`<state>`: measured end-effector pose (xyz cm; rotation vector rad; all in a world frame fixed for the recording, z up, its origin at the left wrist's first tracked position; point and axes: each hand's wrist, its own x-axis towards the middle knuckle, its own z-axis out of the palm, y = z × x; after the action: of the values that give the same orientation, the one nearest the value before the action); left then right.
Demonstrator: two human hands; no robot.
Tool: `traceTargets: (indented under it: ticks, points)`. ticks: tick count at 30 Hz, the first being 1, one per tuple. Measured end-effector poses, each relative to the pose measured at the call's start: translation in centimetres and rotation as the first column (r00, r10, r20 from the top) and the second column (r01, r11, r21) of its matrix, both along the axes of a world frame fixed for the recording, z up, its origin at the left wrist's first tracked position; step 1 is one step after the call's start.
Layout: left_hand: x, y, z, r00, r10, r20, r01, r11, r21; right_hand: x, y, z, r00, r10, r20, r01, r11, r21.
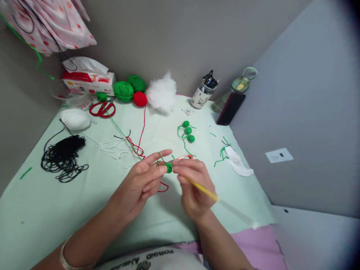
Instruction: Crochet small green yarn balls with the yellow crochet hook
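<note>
Near the middle of the table, my left hand [147, 174] pinches a small green crochet piece [169, 168] between thumb and fingers. Green yarn loops over its raised index finger. My right hand [197, 185] is closed around a crochet hook [203, 189] with a yellow handle, its tip at the green piece. Behind the fingers lies an orange-edged metal tool [184, 157], partly hidden. A strand of green yarn [119, 129] runs from the back left toward my left hand. Three small green crocheted balls [188, 130] with loose tails lie beyond my hands.
Left: black yarn [63, 155], white yarn [75, 119], red-handled scissors [102, 109]. Back: tissue box [102, 82], green yarn ball [123, 91], red yarn ball [140, 99], white stuffing [162, 93], pen jar [201, 96]. Right: phone [231, 108] leaning on a bottle [241, 84], white scrap [237, 162].
</note>
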<state>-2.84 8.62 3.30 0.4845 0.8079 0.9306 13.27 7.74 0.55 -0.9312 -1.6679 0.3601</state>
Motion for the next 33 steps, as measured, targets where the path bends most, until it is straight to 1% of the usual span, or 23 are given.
traceTargets:
  ticks: [1, 2, 4, 6, 7, 11, 13, 15, 16, 17, 21, 24, 25, 27, 29, 30, 31, 33]
  points:
    - [-0.1, 0.1, 0.0, 1.000, 0.022, -0.009, -0.021, 1.000, 0.002, 0.0, 0.2, 0.3, 0.990, 0.021, -0.138, -0.035, 0.995, -0.096]
    - [-0.2, 0.1, 0.0, 0.998, 0.051, -0.031, -0.050, 0.999, 0.020, 0.0, 0.4, 0.6, 0.961, 0.033, -0.276, -0.086, 0.980, -0.181]
    - [-0.2, 0.2, -0.1, 0.992, 0.098, -0.084, -0.091, 0.993, 0.075, -0.2, 0.9, 1.0, 0.863, 0.056, -0.502, -0.222, 0.935, -0.277]
    - [-0.2, 0.3, -0.2, 0.982, 0.138, -0.127, -0.123, 0.985, 0.121, -0.5, 1.4, 1.1, 0.789, 0.071, -0.611, -0.326, 0.891, -0.316]
    - [-0.3, 0.3, -0.3, 0.978, 0.153, -0.145, -0.133, 0.982, 0.134, -0.6, 1.5, 1.0, 0.777, 0.071, -0.626, -0.345, 0.879, -0.329]
    - [-0.6, 0.5, -0.5, 0.959, 0.177, -0.220, -0.144, 0.977, 0.158, -0.5, 1.7, 0.9, 0.781, 0.035, -0.623, -0.328, 0.873, -0.362]
    - [-0.7, 0.6, -0.6, 0.951, 0.176, -0.255, -0.135, 0.976, 0.169, -0.4, 1.8, 0.9, 0.756, 0.014, -0.654, -0.350, 0.853, -0.387]
    - [-0.7, 0.6, -0.6, 0.945, 0.178, -0.276, -0.131, 0.975, 0.181, -0.3, 2.0, 0.9, 0.728, 0.001, -0.686, -0.392, 0.821, -0.415]
    - [-0.6, 0.6, -0.6, 0.944, 0.175, -0.278, -0.126, 0.975, 0.185, -0.4, 2.0, 0.8, 0.728, 0.003, -0.686, -0.399, 0.815, -0.420]
    - [-0.5, 0.6, -0.7, 0.946, 0.170, -0.275, -0.121, 0.975, 0.189, -0.6, 2.0, 0.7, 0.745, 0.013, -0.667, -0.387, 0.823, -0.416]
    - [-0.2, 0.8, -1.0, 0.962, 0.119, -0.245, -0.078, 0.982, 0.169, -1.3, 2.0, 0.3, 0.864, 0.034, -0.502, -0.243, 0.902, -0.357]
    - [-0.1, 0.9, -1.2, 0.966, 0.142, -0.215, -0.110, 0.982, 0.154, -1.5, 1.6, 0.1, 0.909, 0.028, -0.417, -0.184, 0.922, -0.339]
    - [0.0, 0.9, -1.2, 0.968, 0.158, -0.195, -0.131, 0.981, 0.145, -1.5, 1.5, 0.0, 0.934, 0.034, -0.356, -0.156, 0.934, -0.320]
    - [0.0, 0.9, -1.3, 0.978, 0.157, -0.135, -0.145, 0.985, 0.095, -1.3, 1.3, -0.3, 0.983, 0.053, -0.174, -0.092, 0.970, -0.227]
    - [0.0, 1.0, -1.3, 0.994, 0.095, -0.049, -0.094, 0.995, 0.013, -1.0, 1.3, -0.4, 0.998, 0.047, -0.032, -0.051, 0.990, -0.132]
    - [-0.1, 1.1, -1.4, 0.998, 0.057, -0.009, -0.057, 0.998, -0.027, -0.8, 1.4, -0.4, 0.999, 0.035, -0.024, -0.038, 0.992, -0.124]
    - [-0.2, 1.2, -1.4, 0.999, 0.026, 0.024, -0.025, 0.998, -0.058, -0.6, 1.5, -0.4, 0.998, 0.020, -0.066, -0.030, 0.988, -0.153]
    - [-0.4, 1.5, -1.5, 0.999, 0.014, 0.049, -0.010, 0.996, -0.084, -0.3, 2.0, -0.1, 0.965, -0.019, -0.263, -0.059, 0.956, -0.289]
